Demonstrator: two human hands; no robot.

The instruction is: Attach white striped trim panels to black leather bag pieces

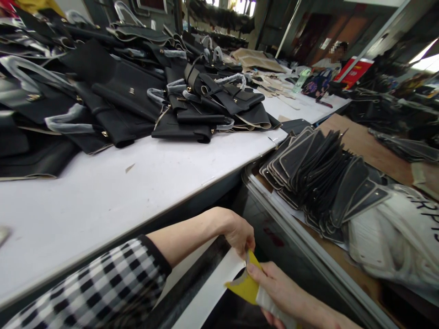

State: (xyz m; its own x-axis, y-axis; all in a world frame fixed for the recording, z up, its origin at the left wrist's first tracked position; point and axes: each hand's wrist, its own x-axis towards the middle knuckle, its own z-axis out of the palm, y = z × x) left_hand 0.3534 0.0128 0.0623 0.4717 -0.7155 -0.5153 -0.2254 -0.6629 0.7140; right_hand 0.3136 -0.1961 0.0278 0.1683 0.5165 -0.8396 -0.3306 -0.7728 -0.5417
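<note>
In the head view my left hand (240, 233) reaches out from a black-and-white checked sleeve. Its fingers are bent down and pinched at the upper edge of a torn yellow sheet (245, 289), beside the end of a long white strip (207, 290). My right hand (276, 285) comes in from the lower right with its thumb on the same sheet. The sheet curls, and a whitish part of it hangs under my right palm. Some fingers of both hands are hidden. A dark bar (192, 274) runs alongside the white strip.
Black bags with wrapped handles (126, 91) are heaped on the white table (103, 201). To the right, dark flat panels (315, 173) stand stacked beside a white plastic sack (394, 233), behind a metal rail (291, 228). A person (331, 61) is at the far end.
</note>
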